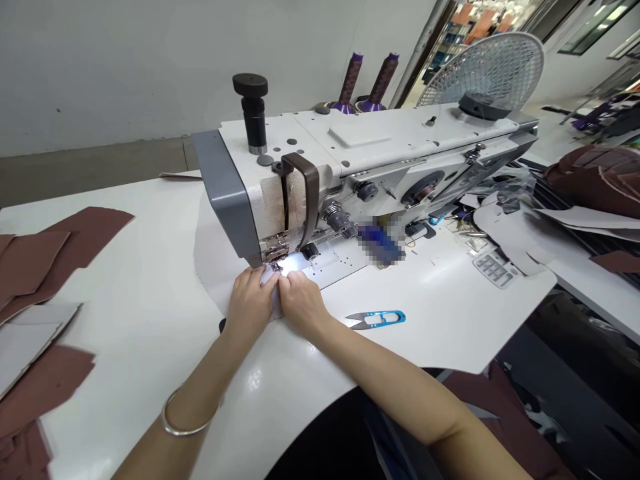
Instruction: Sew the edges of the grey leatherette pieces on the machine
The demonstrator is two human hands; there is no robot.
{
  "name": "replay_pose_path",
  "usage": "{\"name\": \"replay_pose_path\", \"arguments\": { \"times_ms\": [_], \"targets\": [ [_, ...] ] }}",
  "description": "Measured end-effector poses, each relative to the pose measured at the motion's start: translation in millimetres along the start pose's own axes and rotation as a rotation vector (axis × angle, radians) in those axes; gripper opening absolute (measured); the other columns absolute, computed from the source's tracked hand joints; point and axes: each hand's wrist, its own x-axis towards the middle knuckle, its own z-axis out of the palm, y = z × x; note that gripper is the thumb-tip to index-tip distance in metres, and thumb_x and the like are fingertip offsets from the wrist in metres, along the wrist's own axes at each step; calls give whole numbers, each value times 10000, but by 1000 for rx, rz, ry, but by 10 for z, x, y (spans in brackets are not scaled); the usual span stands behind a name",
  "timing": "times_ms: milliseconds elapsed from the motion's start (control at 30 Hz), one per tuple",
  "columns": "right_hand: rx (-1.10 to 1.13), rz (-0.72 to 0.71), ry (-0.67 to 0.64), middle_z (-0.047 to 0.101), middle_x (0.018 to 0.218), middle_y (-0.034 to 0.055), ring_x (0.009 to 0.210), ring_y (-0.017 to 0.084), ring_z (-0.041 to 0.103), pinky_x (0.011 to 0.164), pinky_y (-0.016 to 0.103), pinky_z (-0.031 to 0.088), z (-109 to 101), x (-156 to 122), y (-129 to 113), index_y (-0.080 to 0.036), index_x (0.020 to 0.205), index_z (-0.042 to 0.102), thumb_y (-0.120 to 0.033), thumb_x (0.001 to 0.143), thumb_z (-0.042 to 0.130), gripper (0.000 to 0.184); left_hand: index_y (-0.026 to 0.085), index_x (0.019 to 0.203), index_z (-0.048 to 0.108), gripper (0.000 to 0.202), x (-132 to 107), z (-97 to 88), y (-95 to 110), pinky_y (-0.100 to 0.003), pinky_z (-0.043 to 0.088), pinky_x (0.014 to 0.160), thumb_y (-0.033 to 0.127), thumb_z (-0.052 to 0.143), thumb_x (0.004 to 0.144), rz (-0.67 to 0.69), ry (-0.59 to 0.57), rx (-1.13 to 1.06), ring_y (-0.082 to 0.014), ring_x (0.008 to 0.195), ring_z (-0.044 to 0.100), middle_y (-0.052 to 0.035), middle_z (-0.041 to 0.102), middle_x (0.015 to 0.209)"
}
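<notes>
As I look down through the head camera, a metal bangle (pixel 186 432) rings the left forearm nearest me, on the white counter (pixel 150 320) in front of the sewing machine (pixel 300 140). My left hand (pixel 250 301) and right hand (pixel 304 301) meet just below the machine's needle area, thumbs nearly together, fingers bent and gathered over a pale piece (pixel 276 305) lying partly under them; whether they pinch it or only press, I cannot tell. Blue-handled snips (pixel 368 320) lie on the counter in front of the machine, to the right of my hands. The surface is glossy and bright. Left of the machine, brown pieces (pixel 97 237) and pale sheets (pixel 30 333) overlap in loose stacks; to its right sit a grey keypad (pixel 496 268) and scattered scraps. A blurred patch hides something under the machine's arm. Behind the machine stand two spools of brown thread (pixel 351 80) and a plain grey-white wall (pixel 125 67). Beyond its far right end are a caged fan (pixel 493 70) and, through an opening, shelves (pixel 463 30) of coloured goods.
</notes>
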Motion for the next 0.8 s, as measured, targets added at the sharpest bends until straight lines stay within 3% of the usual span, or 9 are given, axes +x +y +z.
{"name": "replay_pose_path", "arguments": {
  "times_ms": [267,467,800],
  "targets": [
    [20,-5,-13,550,837,94,772,200,478,577,269,373,-42,-9,5,-150,918,541,-57,877,354,213,171,1047,639,291,22,-51,53,-387,422,844,121,423,858,34,44,35,-266,1031,509,-134,610,1106],
    [18,-32,10,549,817,93,750,204,472,557,279,347,-46,-15,2,-149,867,550,-76,878,363,201,161,809,619,205,18,-104,152,-342,393,675,94,429,843,79,95,79,-228,822,535,-90,648,875],
    [19,-38,35,559,859,96,790,203,468,545,277,325,-39,-2,14,-149,914,562,-118,894,379,187,141,819,619,201,9,-95,151,-349,418,704,79,429,839,144,169,119,-230,861,573,-107,660,880]
  ]
}}
